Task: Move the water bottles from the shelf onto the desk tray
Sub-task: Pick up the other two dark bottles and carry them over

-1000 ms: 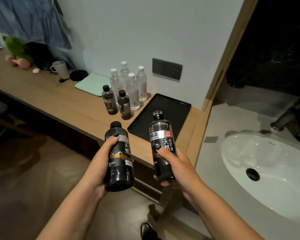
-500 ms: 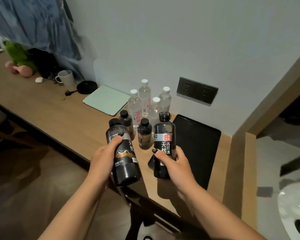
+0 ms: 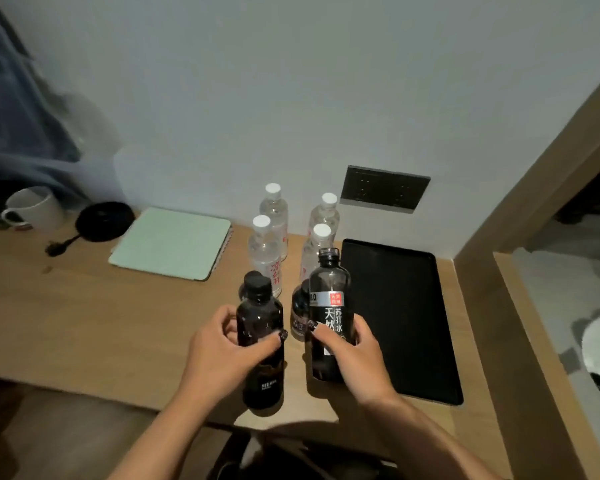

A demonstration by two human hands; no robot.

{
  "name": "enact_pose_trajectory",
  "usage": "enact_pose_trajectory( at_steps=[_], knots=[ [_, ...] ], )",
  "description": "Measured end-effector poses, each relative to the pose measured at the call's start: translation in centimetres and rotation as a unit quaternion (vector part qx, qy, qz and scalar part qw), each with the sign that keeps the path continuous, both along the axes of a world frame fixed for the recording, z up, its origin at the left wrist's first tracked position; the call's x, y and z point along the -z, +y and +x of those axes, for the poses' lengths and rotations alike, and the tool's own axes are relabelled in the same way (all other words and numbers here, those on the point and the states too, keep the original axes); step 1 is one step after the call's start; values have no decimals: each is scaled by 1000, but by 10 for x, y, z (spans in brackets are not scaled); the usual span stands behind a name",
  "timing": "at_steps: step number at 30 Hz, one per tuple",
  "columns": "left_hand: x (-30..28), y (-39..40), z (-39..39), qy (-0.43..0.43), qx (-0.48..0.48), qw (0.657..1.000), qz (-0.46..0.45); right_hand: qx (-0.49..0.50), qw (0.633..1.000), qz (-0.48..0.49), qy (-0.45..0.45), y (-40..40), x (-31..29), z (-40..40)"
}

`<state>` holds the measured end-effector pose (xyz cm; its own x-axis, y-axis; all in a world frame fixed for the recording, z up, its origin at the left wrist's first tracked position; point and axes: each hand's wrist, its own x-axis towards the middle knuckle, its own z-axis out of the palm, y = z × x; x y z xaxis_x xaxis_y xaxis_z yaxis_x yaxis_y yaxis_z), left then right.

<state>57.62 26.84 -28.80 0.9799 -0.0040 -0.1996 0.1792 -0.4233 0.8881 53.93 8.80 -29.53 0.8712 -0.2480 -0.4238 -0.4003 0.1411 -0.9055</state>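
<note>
Head view, left to right: left hand [image 3: 219, 355] grasps a dark bottle [image 3: 260, 344] upright over the bench [image 3: 84, 323]; right hand [image 3: 354, 355] grasps a labelled bottle [image 3: 329, 306]; black tray [image 3: 402, 320] lies at three o'clock, just beside it.

The desk carries four clear bottles with white caps [image 3: 273, 209], [image 3: 326, 216], [image 3: 264, 251], [image 3: 314, 251] and four dark bottles with black caps: one in the left hand [image 3: 261, 341], one in the right hand [image 3: 330, 317], and two standing partly hidden behind them [image 3: 300, 313], [image 3: 248, 277]. There is one black tray [image 3: 402, 323], one white mug [image 3: 33, 209], one pale green notebook [image 3: 172, 242], one round black object [image 3: 104, 221] and one wall socket plate [image 3: 384, 188].
</note>
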Motion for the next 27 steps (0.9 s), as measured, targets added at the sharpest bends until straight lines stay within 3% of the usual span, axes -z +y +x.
enact_pose_trajectory(
  at_steps=[4,9,17,20,24,27],
  knots=[
    [8,28,23,-1,89,996,7,82,995,-47,9,30,12,11],
    [30,51,41,23,107,994,-13,131,983,-117,44,56,33,20],
    [66,57,57,43,143,989,6,44,957,-286,35,80,67,25],
    [76,55,58,52,153,987,4,39,955,-290,47,81,78,25],
    [88,54,53,-33,152,987,44,55,955,-284,66,78,90,21],
    [86,53,52,-5,149,988,33,34,957,-274,85,68,92,24]
  ],
)
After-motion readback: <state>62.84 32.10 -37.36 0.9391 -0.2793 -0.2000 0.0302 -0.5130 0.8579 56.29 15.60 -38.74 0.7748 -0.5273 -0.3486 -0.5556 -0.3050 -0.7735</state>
